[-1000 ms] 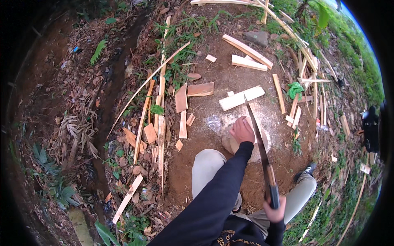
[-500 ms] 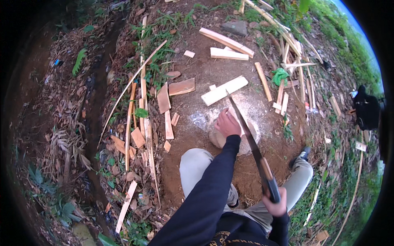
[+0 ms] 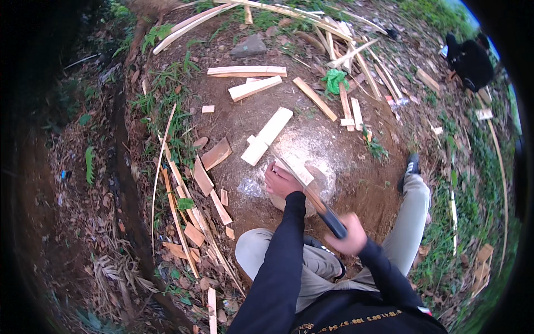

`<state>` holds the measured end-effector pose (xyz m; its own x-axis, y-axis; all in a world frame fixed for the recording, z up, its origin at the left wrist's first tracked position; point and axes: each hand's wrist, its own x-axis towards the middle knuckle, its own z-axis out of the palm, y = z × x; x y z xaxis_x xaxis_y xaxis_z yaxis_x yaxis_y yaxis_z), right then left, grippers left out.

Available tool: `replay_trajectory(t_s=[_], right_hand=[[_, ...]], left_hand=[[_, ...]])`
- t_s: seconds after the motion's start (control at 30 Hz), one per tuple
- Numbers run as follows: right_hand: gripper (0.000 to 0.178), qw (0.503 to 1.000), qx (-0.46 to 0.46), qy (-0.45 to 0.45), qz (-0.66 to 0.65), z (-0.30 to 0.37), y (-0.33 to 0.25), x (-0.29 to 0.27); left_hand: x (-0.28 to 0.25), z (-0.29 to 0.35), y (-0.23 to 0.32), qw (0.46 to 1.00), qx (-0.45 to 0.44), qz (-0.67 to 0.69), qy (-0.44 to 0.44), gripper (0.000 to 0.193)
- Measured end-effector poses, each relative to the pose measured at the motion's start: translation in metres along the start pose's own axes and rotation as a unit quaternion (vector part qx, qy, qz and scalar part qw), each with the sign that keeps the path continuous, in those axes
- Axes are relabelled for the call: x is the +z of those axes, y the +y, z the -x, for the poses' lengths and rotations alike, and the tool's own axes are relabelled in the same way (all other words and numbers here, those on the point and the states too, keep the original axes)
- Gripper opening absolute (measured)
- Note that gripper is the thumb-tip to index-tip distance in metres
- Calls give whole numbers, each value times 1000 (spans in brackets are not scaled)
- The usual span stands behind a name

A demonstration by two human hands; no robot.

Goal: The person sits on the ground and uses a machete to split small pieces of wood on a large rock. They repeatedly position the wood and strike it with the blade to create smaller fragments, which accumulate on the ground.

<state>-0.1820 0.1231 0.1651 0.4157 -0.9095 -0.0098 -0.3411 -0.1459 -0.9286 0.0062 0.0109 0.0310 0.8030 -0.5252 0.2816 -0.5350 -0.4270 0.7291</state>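
left hand on a short piece of wood, right fist round a black handle

the bare brown ground (image 3: 356, 209) is the biggest thing in my view, with my grey-trousered legs (image 3: 414, 214) spread across its lower part. off to my left, long wooden strips (image 3: 201, 221) lie at a slant among leaves and grass; more sticks (image 3: 367, 76) are heaped at the upper right. beyond them i see another person (image 3: 473, 64) in dark clothing, well apart from me.

between my knees and the pale board (image 3: 270, 133) is a round block (image 3: 280, 205), with a bright spread of sawdust (image 3: 303, 142) around its far side. farther up, a pair of boards (image 3: 247, 71) lies just below a flat grey stone (image 3: 248, 47).

my right hand (image 3: 349, 235), somewhat blurred, is closed round the black handle end of a long-bladed tool (image 3: 331, 221), which slants up and left toward my other hand; i can hardly make out its blade. my left hand (image 3: 282, 180) looks closed on a short pale wood piece (image 3: 301, 173) over the block; i can't tell whether wood and block touch.

smaller still: crumpled green plastic (image 3: 334, 80) by the sticks, and a little wood offcut (image 3: 208, 109) below the boards.
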Motion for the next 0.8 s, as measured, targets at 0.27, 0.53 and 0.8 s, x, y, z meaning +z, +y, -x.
replay_trajectory(t_s=[0.27,0.53,0.8], right_hand=[[25,989,109,-77,-60,68,-43,-49],[21,998,38,-36,-19,-7,-23,-6],[25,995,-71,23,70,26,-25,-13]], left_hand=[[-8,4,-8,1000,-7,-7,12,33],[5,3,-18,1000,-6,-4,13,34],[4,-3,-15,1000,9,3,13,32]])
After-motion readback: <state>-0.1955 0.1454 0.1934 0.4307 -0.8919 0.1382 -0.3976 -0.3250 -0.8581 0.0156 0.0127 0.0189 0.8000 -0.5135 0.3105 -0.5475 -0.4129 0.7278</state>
